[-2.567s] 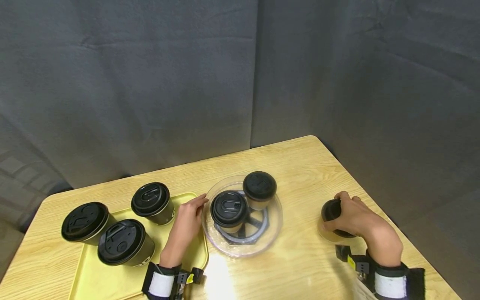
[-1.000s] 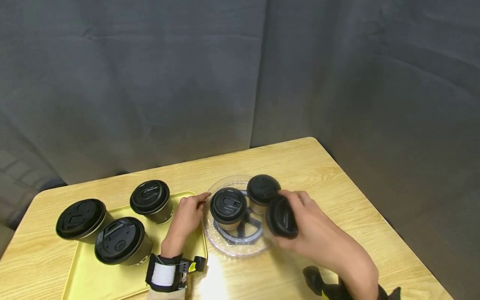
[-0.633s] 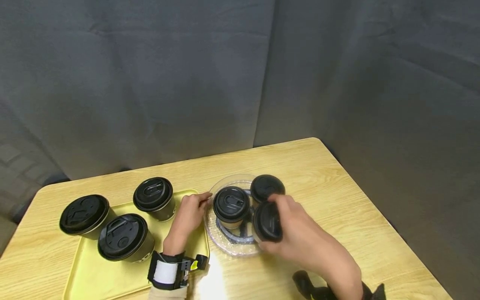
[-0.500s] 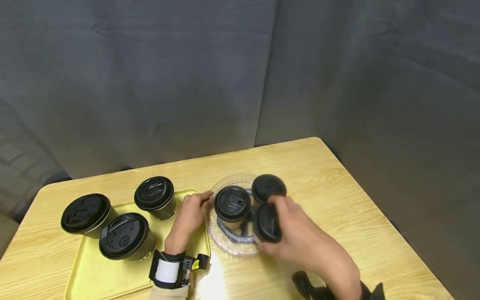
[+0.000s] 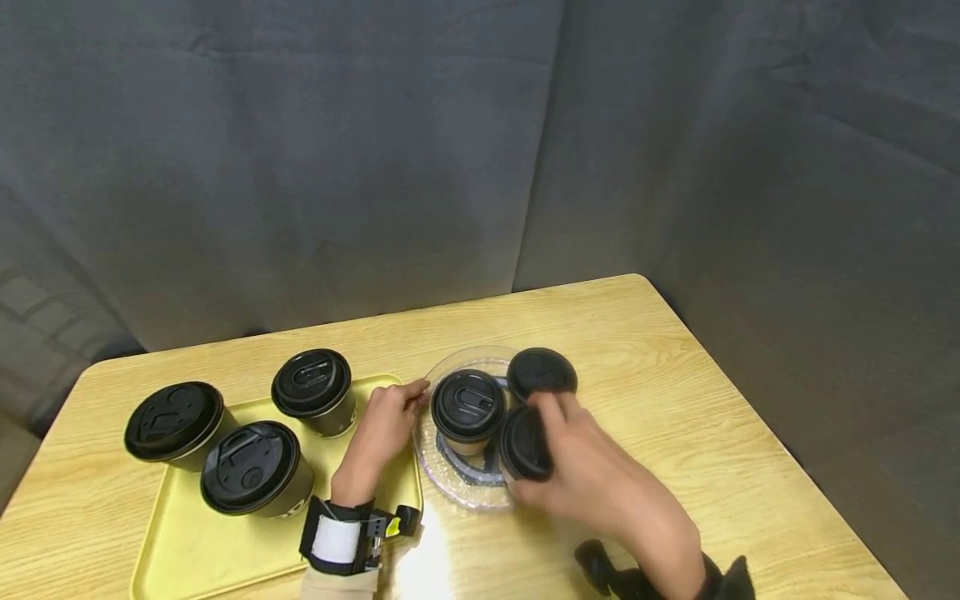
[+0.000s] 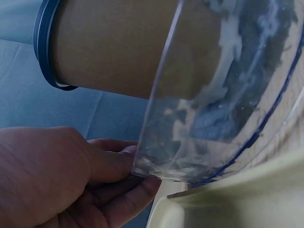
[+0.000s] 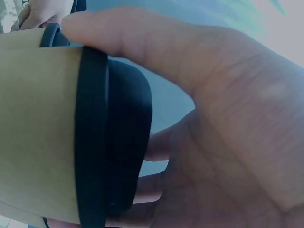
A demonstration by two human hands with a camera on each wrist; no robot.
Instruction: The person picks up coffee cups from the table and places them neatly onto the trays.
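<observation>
A clear round plastic dish (image 5: 442,477) stands on the table, with a dark ring-and-spoke pattern in its base. My left hand (image 5: 381,433) pinches its left edge; in the left wrist view, thumb and fingers (image 6: 135,202) meet at the clear wall (image 6: 156,142). Two black-lidded paper cups, one at the left (image 5: 468,404) and one at the back right (image 5: 542,372), stand in the dish. With my right hand (image 5: 592,467) I grip a third cup (image 5: 525,446) around its black lid, over the dish's right side. The right wrist view shows its tan body (image 7: 38,128); its base is hidden.
A yellow tray (image 5: 180,542) lies left of the dish, close against it. Three larger dark cups with black lids (image 5: 174,421) stand on it. The wooden table (image 5: 675,400) extends right; grey curtains (image 5: 337,167) hang behind.
My right hand has carried the third cup from the table's right side leftward to the dish, shifting slightly left lately. The left hand has stayed at the dish's edge.
</observation>
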